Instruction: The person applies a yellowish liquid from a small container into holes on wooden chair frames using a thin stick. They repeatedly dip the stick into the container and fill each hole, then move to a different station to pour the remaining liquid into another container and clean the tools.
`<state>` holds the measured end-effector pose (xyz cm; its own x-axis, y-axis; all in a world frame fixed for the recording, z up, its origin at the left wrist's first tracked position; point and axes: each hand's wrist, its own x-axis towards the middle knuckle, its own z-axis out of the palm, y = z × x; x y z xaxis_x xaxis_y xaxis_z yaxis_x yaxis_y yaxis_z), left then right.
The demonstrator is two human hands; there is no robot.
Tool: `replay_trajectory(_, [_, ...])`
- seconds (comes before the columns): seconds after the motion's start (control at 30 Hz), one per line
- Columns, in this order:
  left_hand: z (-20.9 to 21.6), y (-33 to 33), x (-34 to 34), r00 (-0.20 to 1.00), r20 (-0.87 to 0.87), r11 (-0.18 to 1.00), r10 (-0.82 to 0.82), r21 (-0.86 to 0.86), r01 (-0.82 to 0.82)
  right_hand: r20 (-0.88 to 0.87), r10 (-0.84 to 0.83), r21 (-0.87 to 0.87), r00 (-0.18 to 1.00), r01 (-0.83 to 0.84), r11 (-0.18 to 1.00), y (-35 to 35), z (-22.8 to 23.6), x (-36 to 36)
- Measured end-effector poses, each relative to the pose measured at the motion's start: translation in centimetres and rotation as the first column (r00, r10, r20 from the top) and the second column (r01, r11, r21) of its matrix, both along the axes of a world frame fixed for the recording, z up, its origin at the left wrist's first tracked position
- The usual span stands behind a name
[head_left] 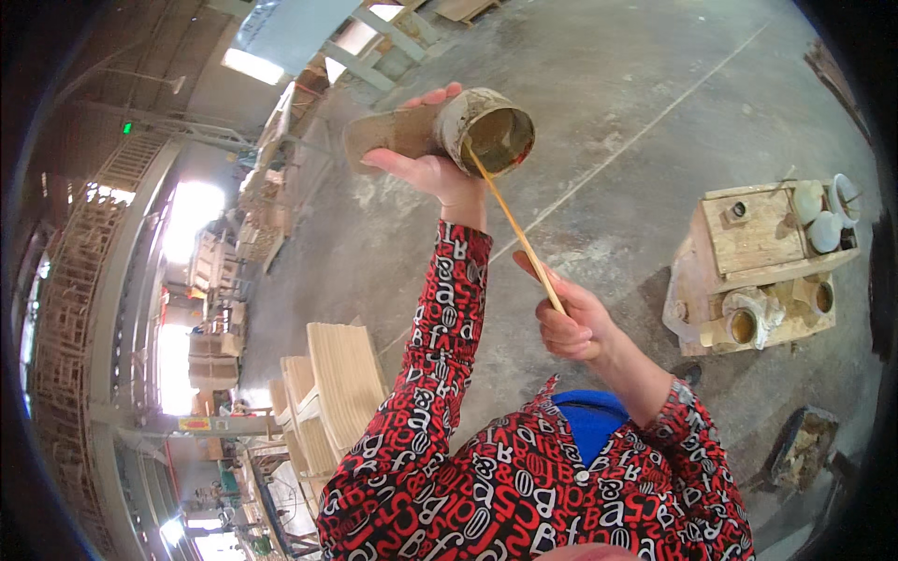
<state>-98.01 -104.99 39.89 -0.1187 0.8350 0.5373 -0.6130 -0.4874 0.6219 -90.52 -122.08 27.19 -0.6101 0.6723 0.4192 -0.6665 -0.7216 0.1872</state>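
Glaring white daylight through left-hand openings (192,222), soft shadows on the floor (617,122), black-rimmed fisheye bending.

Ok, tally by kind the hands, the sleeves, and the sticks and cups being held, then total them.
Hands: 2 (left hand, right hand)
Sleeves: 2 (left sleeve, right sleeve)
Stick: 1
Cup: 1
Total: 6

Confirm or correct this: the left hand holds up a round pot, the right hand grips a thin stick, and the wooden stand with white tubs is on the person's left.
Wrong side: the head view shows the wooden stand with white tubs on the person's right. The rest holds.
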Motion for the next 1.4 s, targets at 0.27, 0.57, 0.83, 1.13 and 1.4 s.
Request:
replay_trajectory(0.27, [-20.3,3.0,-4.9,0.849,0.206,0.711,0.486,-0.659,-0.247,0.222,-0.069,-0.332,0.973,0.142,0.933,-0.2,-12.8,5.1])
replay_trajectory(0.57, [-39.7,-20.5,-25.1,0.685,-0.198,0.095,0.701,-0.926,-0.365,0.519,-0.027,-0.081,-0.854,-0.080,0.994,-6.9,-21.2,21.5])
replay_trajectory(0.83, [-41.0,-27.7,-25.1,0.569,-0.495,-0.276,0.656,-0.860,-0.429,-0.163,-0.967,-0.562,-0.196,-0.787,0.254,-3.1,-32.6,18.6])
replay_trajectory(1.13, [-42.7,-28.0,-25.2,0.730,-0.284,-0.194,0.621,-0.959,-0.208,0.187,-0.974,-0.781,-0.127,-0.621,-0.069,-2.4,-30.5,16.7])
replay_trajectory(1.4, [-43.3,-31.0,-27.3,0.690,-0.313,-0.230,0.652,-0.949,-0.213,0.203,-0.924,-0.787,-0.324,-0.615,0.043,-0.7,-27.4,15.9])
